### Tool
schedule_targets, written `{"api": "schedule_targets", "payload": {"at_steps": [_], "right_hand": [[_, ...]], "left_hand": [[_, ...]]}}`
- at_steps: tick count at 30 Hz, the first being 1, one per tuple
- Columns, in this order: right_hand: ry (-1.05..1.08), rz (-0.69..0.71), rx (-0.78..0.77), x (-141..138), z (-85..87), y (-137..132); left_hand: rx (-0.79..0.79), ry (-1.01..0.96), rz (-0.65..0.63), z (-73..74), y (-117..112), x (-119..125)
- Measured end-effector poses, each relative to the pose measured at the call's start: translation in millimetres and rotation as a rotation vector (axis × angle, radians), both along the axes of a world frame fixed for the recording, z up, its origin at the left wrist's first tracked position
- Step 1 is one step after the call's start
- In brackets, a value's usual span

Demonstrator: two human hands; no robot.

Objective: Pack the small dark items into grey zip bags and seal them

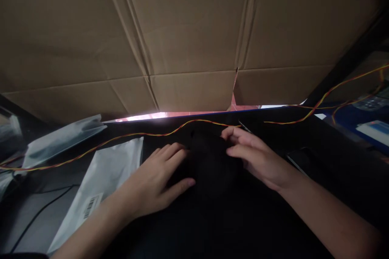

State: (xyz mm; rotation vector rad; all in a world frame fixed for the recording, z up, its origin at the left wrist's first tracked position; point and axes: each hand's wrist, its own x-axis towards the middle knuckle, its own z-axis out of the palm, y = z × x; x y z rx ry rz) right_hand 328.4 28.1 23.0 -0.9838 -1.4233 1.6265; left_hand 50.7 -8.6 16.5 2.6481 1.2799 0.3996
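Observation:
A black, soft-looking object (209, 162) lies between my hands; against the dark tabletop its outline and kind are hard to make out. My left hand (161, 176) grips its left side, fingers bent over the far part and thumb resting nearer to me. At its upper right edge, my right hand (255, 153) pinches with thumb and forefinger, the other fingers curled behind. Just beyond both hands runs a twisted red and yellow wire (182, 126). Beside my left forearm is a frosted plastic bag (111, 164) with a barcode label (91, 206).
Another frosted bag (63, 139) lies at the far left, near a thin black cable (39, 212). A dark phone-like slab (306, 160) is right of my right wrist. Cardboard (188, 32) walls off the back. A blue tray-like surface (346, 115) holds items at the right.

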Motion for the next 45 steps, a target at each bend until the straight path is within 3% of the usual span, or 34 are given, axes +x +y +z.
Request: {"api": "schedule_targets", "payload": {"at_steps": [3,6,8,10,12,14,17,20,23,26,30,34,38,42,45], "right_hand": [[-0.132,-0.276,0.037,10.4,-12.0,19.0],[-0.376,-0.530,0.462,19.1,-21.1,31.2],[-0.485,-0.538,0.767,20.4,-20.5,29.0],[-0.561,-0.327,0.901,16.8,-16.7,19.5],[-0.657,-0.060,0.896,9.9,-13.6,8.3],[-0.763,0.081,0.881,3.1,-13.2,1.2],[-0.724,-0.008,0.839,1.2,-15.3,3.6],[-0.669,-0.302,0.778,13.3,-16.0,13.7],[-0.942,-0.379,0.843,28.9,-15.7,18.8],[-1.168,-0.279,0.979,30.7,-15.2,14.4],[-0.999,-0.021,1.105,11.4,-12.7,1.3],[-0.914,0.267,0.974,1.8,-9.1,-4.3],[-0.889,0.412,0.759,11.1,-0.1,-6.8],[-0.860,0.474,0.632,15.1,7.6,-11.5],[-0.822,0.372,0.656,11.3,8.1,-12.0]], "left_hand": [[-0.073,0.066,-0.033,-6.4,1.6,-3.7],[-0.124,0.114,-0.039,-3.3,1.1,-9.1],[-0.111,0.104,-0.051,1.0,-1.8,-10.7],[-0.108,0.075,-0.084,4.1,-5.1,-10.2],[-0.150,0.054,-0.120,5.5,-6.8,-8.0],[-0.197,0.061,-0.141,6.3,-6.1,-5.5],[-0.210,0.097,-0.122,9.4,-1.5,-5.7],[-0.184,0.145,-0.077,13.1,4.6,-14.9],[-0.136,0.222,-0.022,13.9,9.6,-29.1],[-0.119,0.281,0.042,12.9,12.3,-38.4],[-0.115,0.268,0.069,11.6,13.1,-36.7],[-0.094,0.287,0.162,9.9,12.3,-31.4],[-0.116,0.300,0.258,10.3,11.6,-32.1],[-0.182,0.239,0.328,13.0,10.0,-35.5],[-0.209,0.157,0.325,16.3,7.3,-35.4]]}}
